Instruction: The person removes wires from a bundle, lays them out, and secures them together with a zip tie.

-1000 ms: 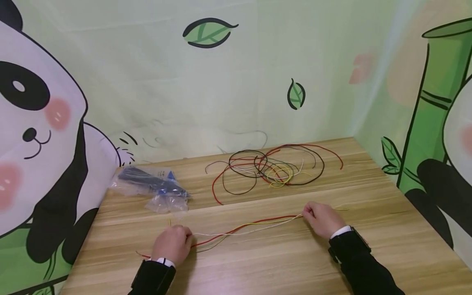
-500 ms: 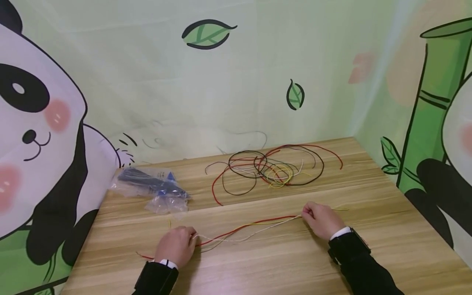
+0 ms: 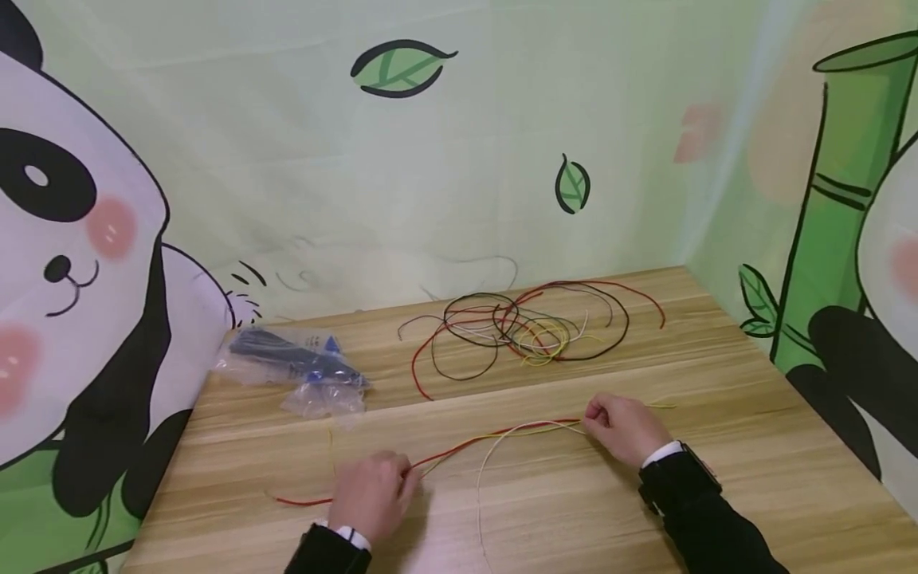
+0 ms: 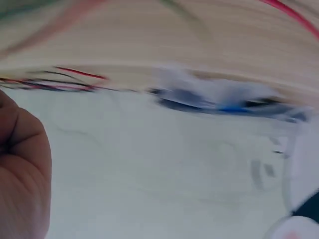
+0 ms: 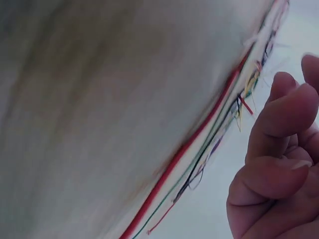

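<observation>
A red wire [image 3: 303, 502] and a thin yellow wire [image 3: 534, 432] stretch across the front of the wooden table, between both hands. My left hand [image 3: 373, 493] bends over the red wire, which emerges at the meeting of thumb and forefinger; in the left wrist view this hand [image 4: 22, 174] shows only partly. My right hand [image 3: 622, 426] pinches the wires near their right end, and a yellow end sticks out past it. From its fingertips a white wire [image 3: 480, 478] arcs down toward the front, its other end free of my left hand.
Behind lies a tangle of loose wires [image 3: 493, 367] in black, red, grey, white and yellow. A clear plastic bag [image 3: 326, 399] with dark contents sits at the back left. A printed cloth backdrop [image 3: 466, 199] rises right behind the table's far edge.
My left hand has let go of the white wire and moved right along the red one. The white wire now drops in a loose arc. My right hand has stayed nearly still.
</observation>
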`<state>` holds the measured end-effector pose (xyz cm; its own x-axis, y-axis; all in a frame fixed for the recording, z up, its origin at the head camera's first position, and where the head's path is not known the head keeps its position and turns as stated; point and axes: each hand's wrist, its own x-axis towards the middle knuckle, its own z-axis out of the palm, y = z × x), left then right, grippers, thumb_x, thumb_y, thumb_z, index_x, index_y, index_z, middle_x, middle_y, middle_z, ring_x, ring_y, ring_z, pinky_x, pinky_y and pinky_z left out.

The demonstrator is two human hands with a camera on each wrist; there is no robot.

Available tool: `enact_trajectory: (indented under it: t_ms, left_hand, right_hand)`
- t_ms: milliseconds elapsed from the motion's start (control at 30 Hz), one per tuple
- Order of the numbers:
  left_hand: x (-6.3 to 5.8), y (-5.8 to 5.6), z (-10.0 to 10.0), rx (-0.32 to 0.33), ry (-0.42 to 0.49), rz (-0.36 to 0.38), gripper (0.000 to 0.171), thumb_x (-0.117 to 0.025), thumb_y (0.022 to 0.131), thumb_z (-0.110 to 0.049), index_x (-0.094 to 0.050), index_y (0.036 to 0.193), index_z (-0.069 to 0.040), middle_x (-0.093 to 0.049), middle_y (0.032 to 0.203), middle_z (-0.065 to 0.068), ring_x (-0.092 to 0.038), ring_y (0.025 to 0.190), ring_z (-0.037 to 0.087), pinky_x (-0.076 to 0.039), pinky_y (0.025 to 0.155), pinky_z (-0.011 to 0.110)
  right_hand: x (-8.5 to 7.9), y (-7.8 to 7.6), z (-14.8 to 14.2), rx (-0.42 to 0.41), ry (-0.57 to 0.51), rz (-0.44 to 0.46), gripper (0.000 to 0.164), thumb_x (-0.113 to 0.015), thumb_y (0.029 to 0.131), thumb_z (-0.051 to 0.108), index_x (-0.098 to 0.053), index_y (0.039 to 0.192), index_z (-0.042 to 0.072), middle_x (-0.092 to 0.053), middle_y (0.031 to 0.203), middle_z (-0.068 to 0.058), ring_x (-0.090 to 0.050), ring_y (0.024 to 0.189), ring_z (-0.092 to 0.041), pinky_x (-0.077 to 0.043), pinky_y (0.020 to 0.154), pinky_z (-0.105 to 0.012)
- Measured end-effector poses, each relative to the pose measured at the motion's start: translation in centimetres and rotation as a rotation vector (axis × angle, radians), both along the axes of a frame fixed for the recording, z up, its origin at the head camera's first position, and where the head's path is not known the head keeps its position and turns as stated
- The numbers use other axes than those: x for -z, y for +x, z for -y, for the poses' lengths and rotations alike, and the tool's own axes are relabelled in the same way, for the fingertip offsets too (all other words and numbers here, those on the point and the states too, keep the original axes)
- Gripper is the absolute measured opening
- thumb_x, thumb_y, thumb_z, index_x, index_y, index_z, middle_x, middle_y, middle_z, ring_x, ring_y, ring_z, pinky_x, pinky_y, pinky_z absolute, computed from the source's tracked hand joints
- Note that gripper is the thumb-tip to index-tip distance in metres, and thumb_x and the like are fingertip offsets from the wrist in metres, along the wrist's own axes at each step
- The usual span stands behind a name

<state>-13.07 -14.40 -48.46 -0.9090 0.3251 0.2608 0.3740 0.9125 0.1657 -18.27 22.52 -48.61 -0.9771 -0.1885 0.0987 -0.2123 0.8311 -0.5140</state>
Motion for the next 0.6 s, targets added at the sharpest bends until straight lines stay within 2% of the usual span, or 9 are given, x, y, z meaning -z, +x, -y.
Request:
enact_trajectory:
  t_ms: [67,133,233,300,367,533,600]
  left_hand:
    - [0.1,1.3,-1.9,0.080,-0.052,0.056,0.041,-0.064,0.089,-0.044,-0.052,0.058,-0.020,-0.048,0.058,-0.009,-0.045,0.049,0.008,-0.035,0.045,0.026]
    - [0.3,2.4,-3.7,0.152,-0.108,0.157,0.051,-0.058,0.089,-0.057,-0.047,0.054,-0.021,-0.044,0.056,-0.010,-0.040,0.047,0.006,-0.033,0.044,0.025]
    - [0.7,3.0,-5.4,0.222,-0.181,0.309,0.053,-0.055,0.087,-0.063,-0.050,0.051,-0.024,-0.045,0.054,-0.012,-0.042,0.047,0.004,-0.035,0.044,0.027]
    - [1.0,3.1,-5.9,0.239,-0.210,0.353,0.049,-0.058,0.086,-0.060,-0.051,0.049,-0.027,-0.047,0.053,-0.012,-0.044,0.048,0.004,-0.036,0.043,0.027]
    - [1.1,3.0,-6.0,0.252,-0.221,0.345,0.043,-0.062,0.084,-0.049,-0.050,0.048,-0.028,-0.048,0.053,-0.012,-0.046,0.048,0.005,-0.036,0.042,0.029]
    - [1.2,2.8,-5.6,0.247,-0.210,0.188,0.032,-0.067,0.070,-0.024,-0.043,0.048,-0.022,-0.048,0.054,-0.006,-0.047,0.047,0.011,-0.034,0.040,0.033]
    - [1.2,2.6,-5.1,0.233,-0.194,0.135,0.027,-0.067,0.070,-0.021,-0.046,0.052,-0.019,-0.050,0.056,-0.004,-0.050,0.049,0.014,-0.036,0.041,0.033]
  right_hand:
    - [0.1,-0.1,0.4,-0.019,0.023,0.023,0.012,-0.073,0.084,0.017,-0.063,0.082,0.011,-0.053,0.067,0.006,-0.048,0.061,-0.009,-0.041,0.058,-0.028]
    - [0.3,-0.4,0.8,-0.025,0.061,0.040,0.014,-0.075,0.081,0.019,-0.063,0.080,0.011,-0.052,0.065,0.006,-0.048,0.060,-0.009,-0.041,0.057,-0.028]
    - [0.4,-0.6,1.3,-0.031,0.130,0.035,0.017,-0.076,0.078,0.018,-0.061,0.074,0.013,-0.052,0.063,0.006,-0.048,0.059,-0.011,-0.041,0.056,-0.030]
    - [0.4,-0.6,1.7,-0.036,0.163,0.025,0.019,-0.077,0.077,0.017,-0.059,0.069,0.015,-0.052,0.062,0.006,-0.048,0.058,-0.012,-0.041,0.055,-0.030]
    - [0.4,-0.5,1.9,-0.048,0.179,0.009,0.022,-0.076,0.077,0.014,-0.058,0.065,0.015,-0.053,0.062,0.006,-0.048,0.058,-0.012,-0.041,0.055,-0.031]
    - [0.4,-0.5,2.0,-0.082,0.185,-0.018,0.025,-0.071,0.081,0.010,-0.055,0.063,0.015,-0.050,0.061,0.005,-0.046,0.057,-0.012,-0.040,0.055,-0.030]
    - [0.3,-0.5,2.0,-0.094,0.173,-0.027,0.024,-0.069,0.084,0.009,-0.055,0.065,0.015,-0.048,0.063,0.005,-0.045,0.059,-0.013,-0.039,0.056,-0.030]
